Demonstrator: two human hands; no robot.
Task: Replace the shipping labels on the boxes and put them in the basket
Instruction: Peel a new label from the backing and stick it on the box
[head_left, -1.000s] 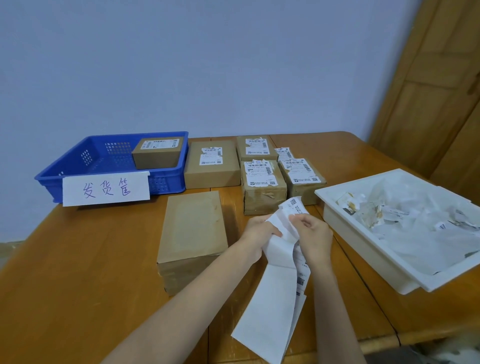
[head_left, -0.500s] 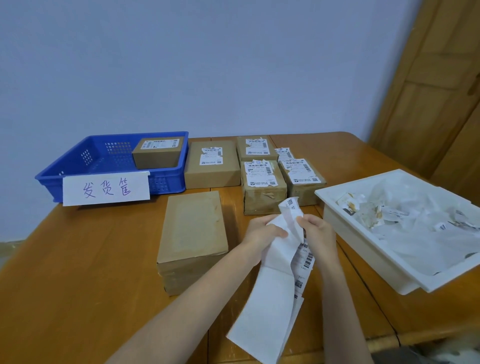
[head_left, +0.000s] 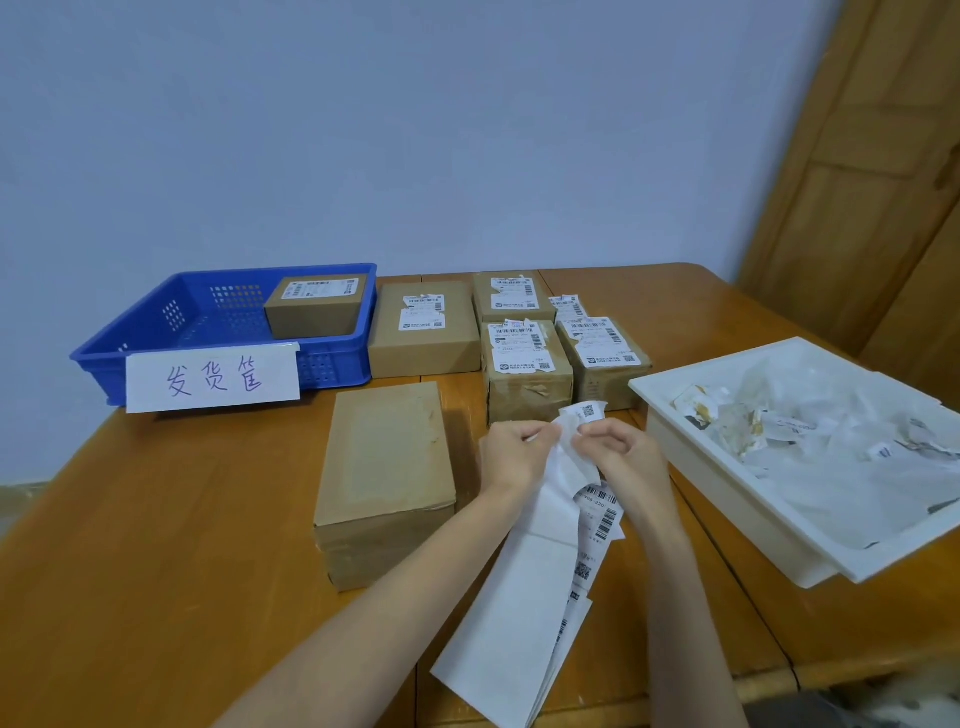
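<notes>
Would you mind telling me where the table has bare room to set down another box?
Bare wood lies left of the unlabelled box, in front of the blue basket, and behind the white tray. It is crowded among the labelled boxes and around both hands.

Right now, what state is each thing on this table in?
Blue basket: holds one labelled box.
Bare box: no label on top.
Four boxes behind: labels torn, still on.
Label strip: pinched by left hand and right hand, top label curling off.
White tray: full of paper scraps.
</notes>
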